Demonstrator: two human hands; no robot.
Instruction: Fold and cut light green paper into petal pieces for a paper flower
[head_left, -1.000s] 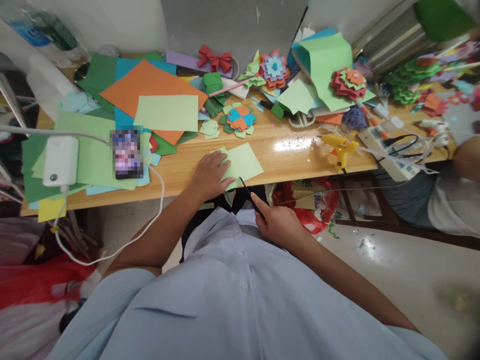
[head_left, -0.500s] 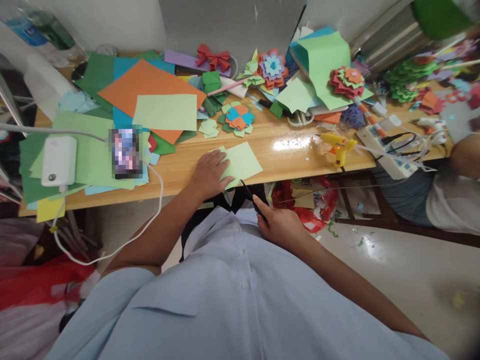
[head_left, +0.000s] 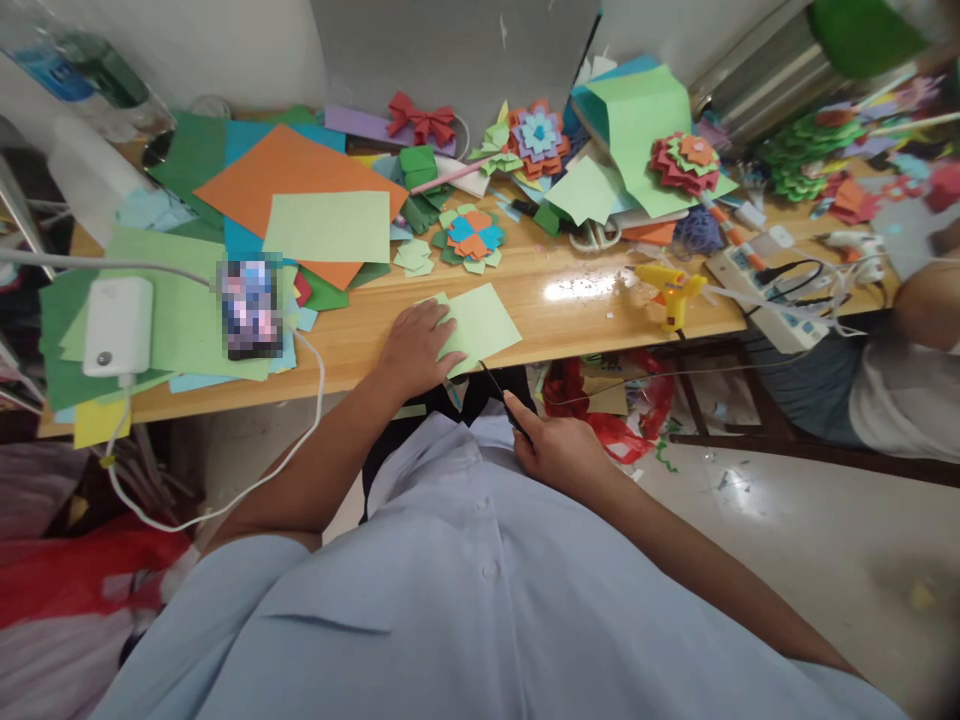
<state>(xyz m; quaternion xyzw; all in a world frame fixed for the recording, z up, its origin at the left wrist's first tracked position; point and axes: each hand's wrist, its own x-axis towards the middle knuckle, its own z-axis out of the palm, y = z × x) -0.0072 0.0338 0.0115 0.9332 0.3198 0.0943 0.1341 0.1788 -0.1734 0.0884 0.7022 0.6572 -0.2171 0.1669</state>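
My left hand lies flat on a light green sheet of paper, fingers stretched out, pressing it to the table near the front edge. The sheet looks folded or doubled under the fingers. In my right hand is a slim black knife, its handle wrapped by the fingers. The thin dark blade points up and left. Its tip meets the paper's near edge at the table's front; I cannot tell whether it is inside a fold.
Layered paper flowers and coloured sheets lie behind the hands. To the right are a yellow glue gun and a power strip. At left sit a phone and a white power bank with a cable. Someone sits at far right.
The view has shifted very slightly. Both hands, the paper and the knife keep nearly the same positions.
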